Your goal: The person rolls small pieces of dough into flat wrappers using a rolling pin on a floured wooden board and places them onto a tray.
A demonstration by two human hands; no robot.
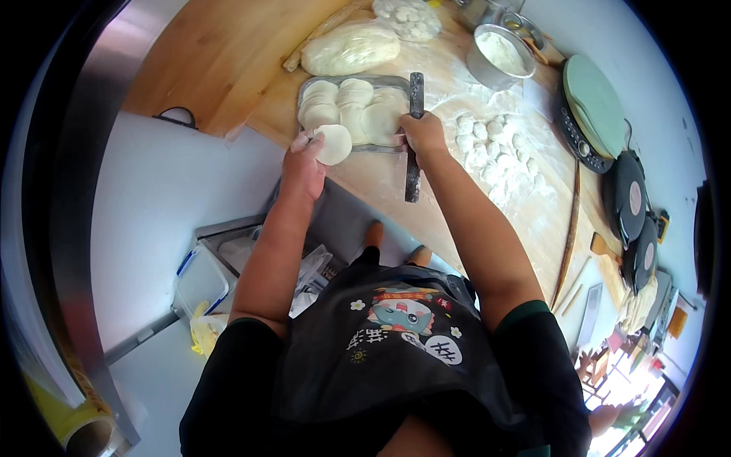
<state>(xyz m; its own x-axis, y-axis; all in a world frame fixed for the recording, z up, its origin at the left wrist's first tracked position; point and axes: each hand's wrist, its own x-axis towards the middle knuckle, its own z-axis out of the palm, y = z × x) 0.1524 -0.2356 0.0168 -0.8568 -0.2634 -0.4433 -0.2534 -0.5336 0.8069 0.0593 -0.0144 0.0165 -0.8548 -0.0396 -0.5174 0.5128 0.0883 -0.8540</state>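
Observation:
Between the thumb and fingers of my left hand (305, 157) is a thin round dough wrapper (334, 145), held at the near left corner of a metal tray (365, 149). Overlapping rows of flat dough wrappers (355, 111) fill that tray. A dark rolling pin (413, 177) is gripped around its upper half by my right hand (424, 130), at the tray's right edge. Several small floured dough pieces (494, 149) lie on the wooden worktop to the right. Behind the tray rests a large lump of dough under plastic film (351, 48).
A metal pot of flour (501, 54) stands at the back right. A green-topped round electric griddle (594, 108) and black round appliances (628, 200) line the right side. A long thin wooden stick (569, 240) lies near them. Below left is a lidded plastic container (203, 280).

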